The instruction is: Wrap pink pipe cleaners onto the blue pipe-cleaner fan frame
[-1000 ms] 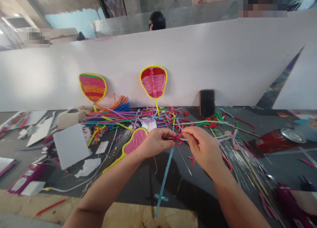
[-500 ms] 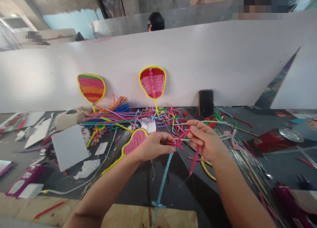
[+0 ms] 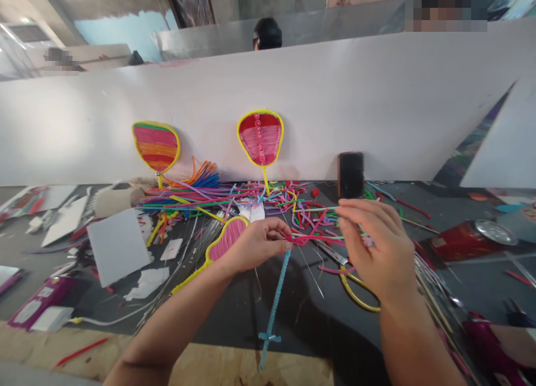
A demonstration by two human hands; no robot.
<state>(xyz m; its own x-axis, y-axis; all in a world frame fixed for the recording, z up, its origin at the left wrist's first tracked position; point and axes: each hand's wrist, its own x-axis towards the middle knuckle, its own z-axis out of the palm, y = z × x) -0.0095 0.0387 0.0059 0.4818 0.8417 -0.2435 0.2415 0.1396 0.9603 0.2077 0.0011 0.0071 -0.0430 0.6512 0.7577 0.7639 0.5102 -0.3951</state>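
My left hand (image 3: pixel 268 242) is closed in a pinch at the top of a light-blue pipe-cleaner stem (image 3: pixel 277 302), where pink pipe cleaner (image 3: pixel 302 239) is joined on. The stem hangs down at a slant, with a small blue crosspiece near its lower end. Loose pink strands reach from the pinch toward my right hand (image 3: pixel 374 243). Its fingers are stretched out with the thumb apart, and I see nothing gripped between them. Scissors with yellow handles (image 3: pixel 355 294) lie just below that hand. Beside my left wrist is a pink fan shape with a yellow rim (image 3: pixel 230 238).
Two yellow-rimmed fan shapes, one striped (image 3: pixel 156 146) and one red and pink (image 3: pixel 260 137), stand against the white partition (image 3: pixel 326 106). A phone (image 3: pixel 350 175) leans there too. Pipe cleaners (image 3: pixel 201 196) are heaped behind my hands. A red can (image 3: pixel 464 242) lies at the right.
My right hand has let go of the pink pipe cleaner and moved right, its fingers now spread. The pink strands have shifted, and more of the scissors shows. My left hand keeps its pinch.
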